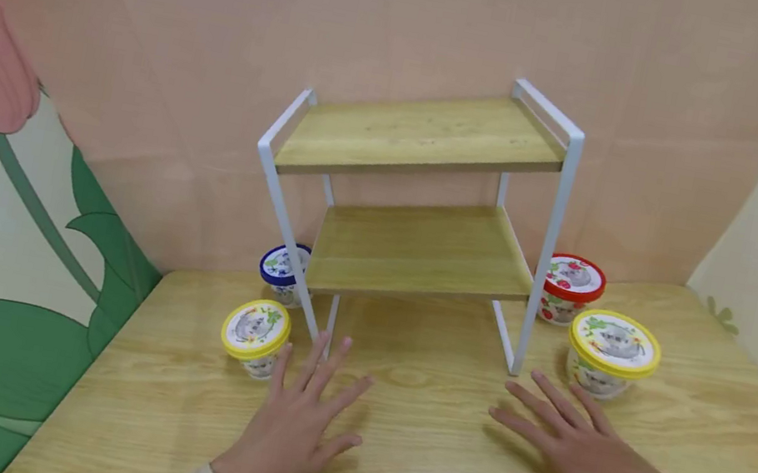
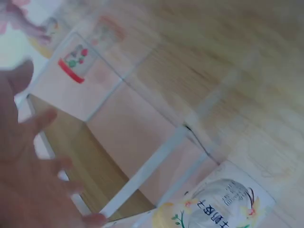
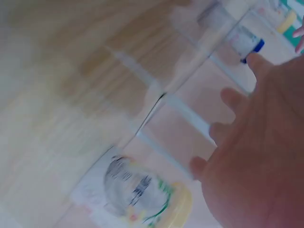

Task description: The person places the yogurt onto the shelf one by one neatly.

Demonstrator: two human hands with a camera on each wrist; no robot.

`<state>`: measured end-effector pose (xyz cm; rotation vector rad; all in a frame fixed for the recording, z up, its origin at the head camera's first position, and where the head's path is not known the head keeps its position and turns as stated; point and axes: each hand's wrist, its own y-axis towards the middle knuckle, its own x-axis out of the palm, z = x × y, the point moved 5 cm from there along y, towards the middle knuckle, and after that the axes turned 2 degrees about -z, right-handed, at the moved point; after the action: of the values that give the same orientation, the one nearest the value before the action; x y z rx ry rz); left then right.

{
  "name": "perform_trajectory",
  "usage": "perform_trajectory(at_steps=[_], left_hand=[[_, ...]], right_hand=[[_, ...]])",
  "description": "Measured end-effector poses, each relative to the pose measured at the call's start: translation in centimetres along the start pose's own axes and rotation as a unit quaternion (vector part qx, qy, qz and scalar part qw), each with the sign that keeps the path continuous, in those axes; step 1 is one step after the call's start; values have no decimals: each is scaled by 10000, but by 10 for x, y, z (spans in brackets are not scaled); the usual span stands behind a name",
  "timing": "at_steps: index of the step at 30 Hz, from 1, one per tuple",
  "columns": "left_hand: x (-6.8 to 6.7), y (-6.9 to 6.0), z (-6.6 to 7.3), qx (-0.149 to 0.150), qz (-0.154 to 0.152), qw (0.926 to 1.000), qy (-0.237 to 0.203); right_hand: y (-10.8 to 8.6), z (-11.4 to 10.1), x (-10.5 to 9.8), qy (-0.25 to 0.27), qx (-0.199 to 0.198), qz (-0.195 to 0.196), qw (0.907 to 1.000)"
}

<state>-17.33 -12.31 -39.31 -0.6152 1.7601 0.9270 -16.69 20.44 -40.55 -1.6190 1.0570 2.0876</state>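
My left hand [image 1: 291,432] hovers over the table with spread fingers, just right of a yellow-lidded tub [image 1: 256,329]; it holds nothing. Fingers spread wide, my right hand [image 1: 592,469] is below and in front of another yellow-lidded tub [image 1: 614,346], holding nothing. Between and behind the hands stands a two-tier shelf with a wooden top board [image 1: 427,135] and lower board [image 1: 422,248] on a white frame. In the left wrist view the hand [image 2: 33,166] appears beside the shelf; in the right wrist view the hand [image 3: 261,147] does too.
A blue-lidded tub [image 1: 284,266] stands behind the shelf's left leg, and a red-lidded tub [image 1: 572,279] behind its right leg. The wooden table [image 1: 418,446] meets a pink cloth backdrop [image 1: 225,74]. Leaves and a tulip are printed at the left.
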Motion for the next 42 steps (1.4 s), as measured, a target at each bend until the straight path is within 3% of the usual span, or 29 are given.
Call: perform_trajectory(at_steps=[3,6,8,11,13,16,20,22,24,28,31,35,42], left_hand=[[-8,3,-8,-239,628,9977,111],[-20,6,-20,-446,1372,9892,-256],[-30,9,-30,-548,1911,9776,-697],[-43,15,-46,-723,2597,9527,-1406],[-51,21,-57,-912,2880,9348,-1868],[-58,30,-74,-1367,3023,9044,-2682],[-62,40,-91,-1929,2924,8518,-3895],[-62,45,-97,-2073,2874,8272,-4360],[-61,50,-101,-2110,2868,8064,-4721],[-58,61,-105,-1906,2974,7567,-5501],[-55,65,-105,-1810,3048,7286,-5861],[-53,67,-105,-1984,3141,7142,-5932],[-51,70,-105,-1947,3158,7096,-5990]], right_hand=[[-6,7,-7,20,247,98,9996],[-9,17,-11,-12,473,243,9986],[-11,23,-12,-96,580,356,9976],[-14,31,-13,-234,699,483,9961],[-14,35,-13,-299,753,511,9954],[-14,40,-13,-352,856,551,9942],[-14,50,-15,-426,1067,647,9913],[-15,55,-17,-446,1233,703,9889],[-16,62,-18,-423,1458,743,9856],[-19,79,-19,-288,1926,716,9782],[-23,92,-19,-183,2264,604,9720],[-26,107,-18,-53,2671,472,9625],[-27,120,-17,-98,2886,350,9568]])
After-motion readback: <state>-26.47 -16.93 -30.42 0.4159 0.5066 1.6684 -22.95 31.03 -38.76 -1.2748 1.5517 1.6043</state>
